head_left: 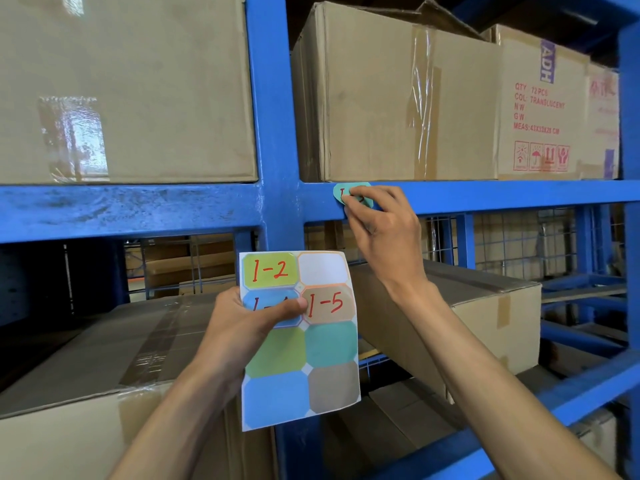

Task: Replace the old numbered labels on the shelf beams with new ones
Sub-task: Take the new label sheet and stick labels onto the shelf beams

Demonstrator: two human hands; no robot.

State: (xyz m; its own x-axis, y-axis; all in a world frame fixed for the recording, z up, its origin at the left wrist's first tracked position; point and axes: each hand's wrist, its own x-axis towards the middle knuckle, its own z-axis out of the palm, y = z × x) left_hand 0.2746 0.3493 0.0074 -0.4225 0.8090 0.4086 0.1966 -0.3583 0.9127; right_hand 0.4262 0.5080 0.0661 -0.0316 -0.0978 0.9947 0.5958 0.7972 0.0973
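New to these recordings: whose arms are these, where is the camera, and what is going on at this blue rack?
There is no machine here: a person wears one camera on the head, looking down at their own bare arms. The left hand holds a sticker sheet bearing hand-numbered labels 1-2 and 1-5, one slot already empty. The right hand fingers a teal label against the blue shelf beam; whether it is going on or coming off is unclear. Cardboard boxes sit on the shelves.
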